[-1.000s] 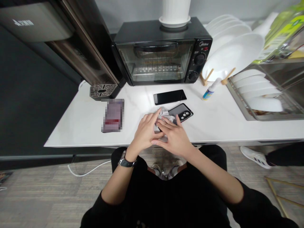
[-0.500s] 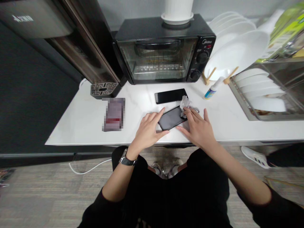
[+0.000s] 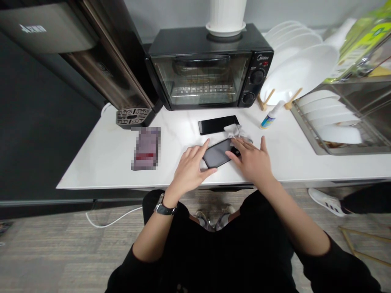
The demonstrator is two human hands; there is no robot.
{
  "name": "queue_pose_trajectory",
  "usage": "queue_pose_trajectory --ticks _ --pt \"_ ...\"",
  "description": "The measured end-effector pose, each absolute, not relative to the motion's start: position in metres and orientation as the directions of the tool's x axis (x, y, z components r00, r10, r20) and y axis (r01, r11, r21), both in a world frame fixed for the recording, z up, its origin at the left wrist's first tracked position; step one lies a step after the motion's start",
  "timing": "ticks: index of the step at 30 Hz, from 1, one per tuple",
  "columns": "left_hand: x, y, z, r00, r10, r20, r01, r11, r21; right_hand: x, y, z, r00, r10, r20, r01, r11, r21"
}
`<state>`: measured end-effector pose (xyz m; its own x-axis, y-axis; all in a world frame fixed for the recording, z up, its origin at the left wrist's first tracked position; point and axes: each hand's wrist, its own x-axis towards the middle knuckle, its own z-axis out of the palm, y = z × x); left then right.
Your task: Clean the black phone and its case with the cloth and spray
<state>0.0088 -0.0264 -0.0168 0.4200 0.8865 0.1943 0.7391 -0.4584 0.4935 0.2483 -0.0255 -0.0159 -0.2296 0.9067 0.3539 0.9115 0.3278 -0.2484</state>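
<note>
Bracketing left end of black-rimmed grey rectangular phone case (image 3: 217,154), centre-frame, with left grip (image 3: 188,169) spread wide; resting outstretched right grip (image 3: 254,162) over crumpled pale-grey cloth (image 3: 233,131); cannot tell if clenched.

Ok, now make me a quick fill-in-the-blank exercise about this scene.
1. The wristwatch by the left hand has a ____ strap.
2. The crumpled cloth is nearer to the ____ hand.
3. The pot on the Midea toaster oven is coloured ____.

Missing words: black; right; white.
</note>
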Motion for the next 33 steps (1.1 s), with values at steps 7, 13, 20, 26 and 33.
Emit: queue_pose_trajectory --ticks 7,13,20,26,33 --pt "0.010 -0.026 -0.017 0.403 0.899 0.172 0.747 -0.432 0.505 0.238 -0.069 -0.019 -0.265 0.861 0.435 0.883 0.398 -0.249" --pt "0.010 -0.027 -0.014 0.405 0.901 0.157 0.754 -0.426 0.500 0.200 -0.085 -0.026 -0.379 0.807 0.452 0.740 0.558 -0.376" --pt "0.011 -0.027 -0.014 0.397 0.905 0.155 0.766 -0.420 0.486 0.214 -0.069 -0.027 -0.440 0.774 0.455 0.615 0.629 -0.475" --pt "0.012 -0.028 -0.013 0.387 0.907 0.166 0.757 -0.416 0.504 0.260 -0.045 -0.020 -0.380 0.795 0.473 0.714 0.577 -0.396" --pt "0.012 -0.028 -0.013 0.390 0.907 0.159 0.760 -0.415 0.500 0.292 -0.043 -0.014 -0.183 0.879 0.441 0.861 0.359 -0.359"
